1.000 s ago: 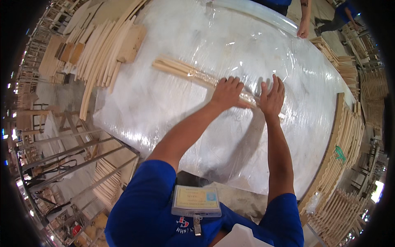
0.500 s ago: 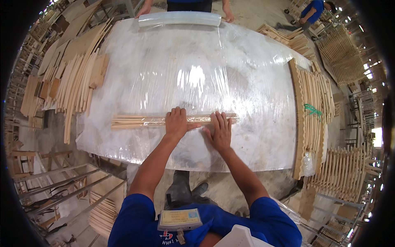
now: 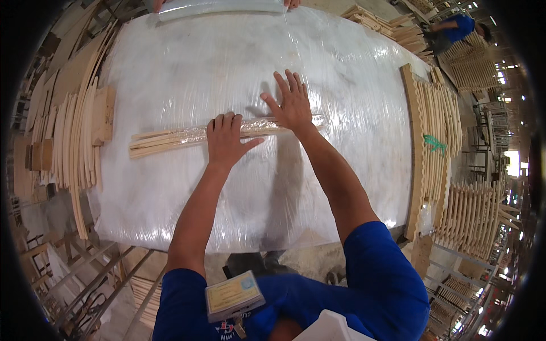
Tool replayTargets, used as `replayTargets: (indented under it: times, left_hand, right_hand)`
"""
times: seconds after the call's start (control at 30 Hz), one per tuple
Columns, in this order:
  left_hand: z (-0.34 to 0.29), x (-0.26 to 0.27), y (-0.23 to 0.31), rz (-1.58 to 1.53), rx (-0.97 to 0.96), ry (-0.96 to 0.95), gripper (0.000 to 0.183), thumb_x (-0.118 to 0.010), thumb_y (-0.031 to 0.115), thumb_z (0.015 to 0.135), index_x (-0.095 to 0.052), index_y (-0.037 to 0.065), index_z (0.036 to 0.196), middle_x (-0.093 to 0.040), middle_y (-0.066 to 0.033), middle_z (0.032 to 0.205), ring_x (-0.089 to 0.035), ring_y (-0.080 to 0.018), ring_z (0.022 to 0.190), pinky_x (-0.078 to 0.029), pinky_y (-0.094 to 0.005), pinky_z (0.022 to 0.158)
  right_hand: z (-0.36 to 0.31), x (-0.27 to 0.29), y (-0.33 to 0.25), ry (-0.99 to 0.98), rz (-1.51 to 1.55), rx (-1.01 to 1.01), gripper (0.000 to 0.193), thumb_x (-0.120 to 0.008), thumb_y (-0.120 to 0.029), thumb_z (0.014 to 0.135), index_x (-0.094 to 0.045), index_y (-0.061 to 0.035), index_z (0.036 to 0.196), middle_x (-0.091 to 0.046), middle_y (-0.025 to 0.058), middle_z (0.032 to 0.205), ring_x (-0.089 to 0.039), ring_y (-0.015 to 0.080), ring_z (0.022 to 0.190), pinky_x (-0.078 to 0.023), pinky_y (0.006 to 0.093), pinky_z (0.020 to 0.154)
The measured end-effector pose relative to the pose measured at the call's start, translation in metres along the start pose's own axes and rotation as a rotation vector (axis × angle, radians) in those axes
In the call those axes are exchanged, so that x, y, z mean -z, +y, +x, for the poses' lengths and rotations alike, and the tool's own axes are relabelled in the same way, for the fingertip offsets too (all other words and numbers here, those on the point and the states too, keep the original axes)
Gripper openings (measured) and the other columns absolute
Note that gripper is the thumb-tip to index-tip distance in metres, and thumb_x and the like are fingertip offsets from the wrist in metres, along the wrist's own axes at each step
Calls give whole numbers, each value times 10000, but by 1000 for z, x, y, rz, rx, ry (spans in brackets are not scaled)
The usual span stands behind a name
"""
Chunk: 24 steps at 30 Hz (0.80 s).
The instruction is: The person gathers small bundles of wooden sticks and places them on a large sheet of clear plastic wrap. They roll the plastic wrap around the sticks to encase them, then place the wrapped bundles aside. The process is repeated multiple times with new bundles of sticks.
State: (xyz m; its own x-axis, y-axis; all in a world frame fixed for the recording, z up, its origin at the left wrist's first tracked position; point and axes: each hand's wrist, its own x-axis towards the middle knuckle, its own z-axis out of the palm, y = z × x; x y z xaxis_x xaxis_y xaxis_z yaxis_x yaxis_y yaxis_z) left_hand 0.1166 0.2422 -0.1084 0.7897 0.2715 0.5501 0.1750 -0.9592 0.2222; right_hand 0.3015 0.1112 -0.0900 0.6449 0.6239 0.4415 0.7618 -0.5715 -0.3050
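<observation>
A bundle of thin wooden strips [image 3: 152,143] lies on the film-covered table, its bare left ends fanned slightly; clear film glistens around its middle and right part. My left hand [image 3: 226,139] rests across the middle of the bundle, fingers over its far side and thumb stretched out to the right. My right hand [image 3: 293,107] is over the bundle's right part, palm down, fingers spread and reaching past it onto the film. Clear plastic film [image 3: 227,68] spreads over the tabletop. At the far edge lies a film roll [image 3: 222,7], with another person's hands at its ends.
Wooden strips and boards [image 3: 68,136] are stacked on the left. To the right lie a scalloped wooden piece [image 3: 415,153] and slats tied with a green strap [image 3: 435,143]. More slats [image 3: 387,28] sit at the far right, near another person in blue [image 3: 455,28].
Both hands and the bundle have moved away from me across the film, and the bundle now slants. My right hand has reached farther, its fingers spreading. The view has shifted.
</observation>
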Motion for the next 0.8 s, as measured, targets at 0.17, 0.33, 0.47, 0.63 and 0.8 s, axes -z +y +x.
replayTargets:
  times: [0.17, 0.33, 0.47, 0.63, 0.8]
  left_hand:
    - [12, -4, -20, 38, 128, -298, 826, -827, 794, 635, -699, 69, 1009, -683, -65, 980, -649, -266, 988, -522, -413, 849]
    - [-14, 21, -9, 34, 166, -337, 839, -832, 780, 669, -689, 41, 1038, -682, -106, 1046, -648, -305, 1042, -528, -448, 883]
    - [-70, 46, 35, -17, 236, -450, 930, -807, 818, 663, -689, 4, 1096, -700, -155, 1116, -653, -317, 1091, -526, -458, 939]
    - [-93, 67, 57, -54, 372, -455, 933, -847, 797, 635, -678, 37, 1149, -662, -131, 1101, -637, -352, 1110, -491, -496, 984]
    - [-63, 58, 42, -8, 403, -235, 863, -776, 773, 761, -676, 62, 1239, -632, -141, 1211, -561, -320, 1205, -405, -489, 1101]
  right_hand:
    - [-23, 7, 9, -4, 143, 44, 516, -818, -505, 909, -684, -57, 1129, -683, 136, 1118, -615, 358, 1119, -470, 522, 970]
    - [-91, 47, 1, -72, 81, 160, 623, -831, -589, 850, -654, -72, 1149, -661, 112, 1119, -601, 336, 1073, -439, 483, 1010]
    - [-156, 72, 5, -189, 87, 158, 659, -830, -603, 821, -640, -66, 1153, -645, 141, 1161, -595, 356, 1100, -429, 506, 1029]
    - [-213, 91, -7, -170, 4, 181, 743, -799, -480, 930, -564, 6, 1440, -575, 265, 1460, -483, 484, 1421, -334, 574, 1222]
    - [-201, 66, -25, -173, 95, 122, 985, -708, -540, 985, -313, 73, 1648, -289, 325, 1717, -206, 522, 1618, -156, 664, 1292]
